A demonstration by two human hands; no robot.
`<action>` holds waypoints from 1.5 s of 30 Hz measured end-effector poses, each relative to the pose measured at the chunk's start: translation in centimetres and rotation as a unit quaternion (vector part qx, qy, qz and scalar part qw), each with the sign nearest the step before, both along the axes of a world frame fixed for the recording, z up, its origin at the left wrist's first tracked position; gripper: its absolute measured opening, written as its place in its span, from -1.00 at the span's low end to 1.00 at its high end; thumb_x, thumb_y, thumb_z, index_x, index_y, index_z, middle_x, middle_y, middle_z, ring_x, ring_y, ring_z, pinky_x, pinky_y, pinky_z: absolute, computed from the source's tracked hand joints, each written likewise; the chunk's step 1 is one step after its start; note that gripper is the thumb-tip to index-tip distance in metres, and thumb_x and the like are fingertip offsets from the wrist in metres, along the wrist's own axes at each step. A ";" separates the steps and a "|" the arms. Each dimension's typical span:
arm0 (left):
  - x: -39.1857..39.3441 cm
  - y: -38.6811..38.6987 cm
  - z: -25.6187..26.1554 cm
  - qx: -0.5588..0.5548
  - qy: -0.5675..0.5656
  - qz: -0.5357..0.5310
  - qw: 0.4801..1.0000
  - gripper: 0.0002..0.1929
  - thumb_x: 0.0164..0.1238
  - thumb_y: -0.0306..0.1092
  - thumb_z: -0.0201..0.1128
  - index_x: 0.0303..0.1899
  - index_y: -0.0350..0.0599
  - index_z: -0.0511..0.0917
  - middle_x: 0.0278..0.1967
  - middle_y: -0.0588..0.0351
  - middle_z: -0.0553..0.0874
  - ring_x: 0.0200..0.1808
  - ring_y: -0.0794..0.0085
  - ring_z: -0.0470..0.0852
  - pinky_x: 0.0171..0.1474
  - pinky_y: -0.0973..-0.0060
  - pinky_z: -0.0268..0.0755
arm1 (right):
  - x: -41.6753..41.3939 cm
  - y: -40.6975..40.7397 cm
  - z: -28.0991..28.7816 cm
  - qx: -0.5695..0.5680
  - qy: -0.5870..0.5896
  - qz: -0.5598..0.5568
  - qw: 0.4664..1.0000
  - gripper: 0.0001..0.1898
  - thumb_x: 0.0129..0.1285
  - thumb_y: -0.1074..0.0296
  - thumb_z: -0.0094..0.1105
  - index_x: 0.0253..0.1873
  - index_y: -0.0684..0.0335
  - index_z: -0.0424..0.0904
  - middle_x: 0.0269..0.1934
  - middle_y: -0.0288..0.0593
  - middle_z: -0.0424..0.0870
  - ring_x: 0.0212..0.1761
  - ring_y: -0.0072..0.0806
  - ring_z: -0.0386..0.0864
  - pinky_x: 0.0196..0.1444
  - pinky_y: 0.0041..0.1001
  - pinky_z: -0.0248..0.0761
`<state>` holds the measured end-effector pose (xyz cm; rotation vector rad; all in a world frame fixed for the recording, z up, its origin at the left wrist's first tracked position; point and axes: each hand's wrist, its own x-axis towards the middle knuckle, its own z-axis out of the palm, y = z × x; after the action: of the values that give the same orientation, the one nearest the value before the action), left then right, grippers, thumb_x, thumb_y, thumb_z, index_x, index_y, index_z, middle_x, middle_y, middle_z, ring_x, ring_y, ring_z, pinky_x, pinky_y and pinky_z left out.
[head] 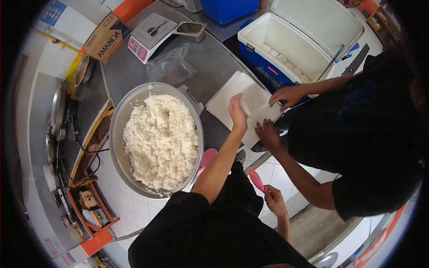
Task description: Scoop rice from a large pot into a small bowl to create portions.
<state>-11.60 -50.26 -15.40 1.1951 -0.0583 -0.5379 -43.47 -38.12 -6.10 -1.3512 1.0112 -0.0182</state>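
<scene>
My left hand point(238, 114) grips a pale, translucent round bowl point(249, 104) from its side, over a stack of white paper sheets point(223, 97). The bowl is slightly blurred, and its contents cannot be made out. Lower down, away from the table, my right hand point(276, 201) holds a pink rice paddle point(256, 179) by its handle. To the left of my left forearm stands a large round plastic tub point(114, 144) heaped with cooked white rice point(161, 140). Another pink, rounded object point(209, 155) is partly hidden behind that forearm.
A co-worker's hands point(290, 95) point(268, 135) rest at the paper's right side. Behind stands a blue cooler point(264, 67), lid raised, with several white packets point(281, 59). A digital scale point(150, 33), metal pan point(191, 29), clear plastic bag point(172, 65) and cardboard box point(105, 40) occupy the metal table.
</scene>
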 end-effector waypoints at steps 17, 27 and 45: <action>8.7 20.4 21.5 -0.377 0.208 0.024 0.902 -0.32 0.55 0.28 -0.23 0.38 -0.08 0.33 0.34 -0.02 0.45 0.43 0.04 0.31 0.47 -0.19 0.10 | 14.1 -2.5 10.8 -0.308 -0.173 0.104 0.930 -0.77 0.51 0.43 0.01 0.17 0.22 0.52 -0.61 -0.35 0.37 -0.68 -0.65 0.25 -0.58 -0.56 0.09; 15.0 40.8 19.9 -0.445 0.092 0.262 0.851 -0.34 0.56 0.30 -0.28 0.36 0.00 0.33 0.33 -0.01 0.45 0.39 0.02 0.37 0.41 -0.41 0.10 | 34.1 9.4 9.4 0.030 -0.137 0.226 0.964 -0.83 0.58 0.22 0.00 -0.02 0.17 0.51 -0.59 -0.51 0.27 -0.70 -0.79 0.17 -0.69 -0.63 -0.01; 11.3 52.3 17.3 -0.500 0.258 0.090 0.822 -0.46 0.56 0.11 -0.20 0.21 -0.12 0.48 0.02 -0.17 0.68 0.03 -0.15 0.70 0.36 -0.55 0.05 | 45.9 5.0 7.9 -0.448 -0.131 0.478 0.744 -0.80 0.51 0.19 0.09 -0.10 0.20 0.49 -0.48 -0.10 0.63 -0.53 -0.28 0.60 -0.48 -0.40 0.36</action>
<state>-0.25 2.02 1.86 -0.0038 0.2176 -0.5362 2.38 -33.08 1.84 -2.5497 -0.1160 0.0871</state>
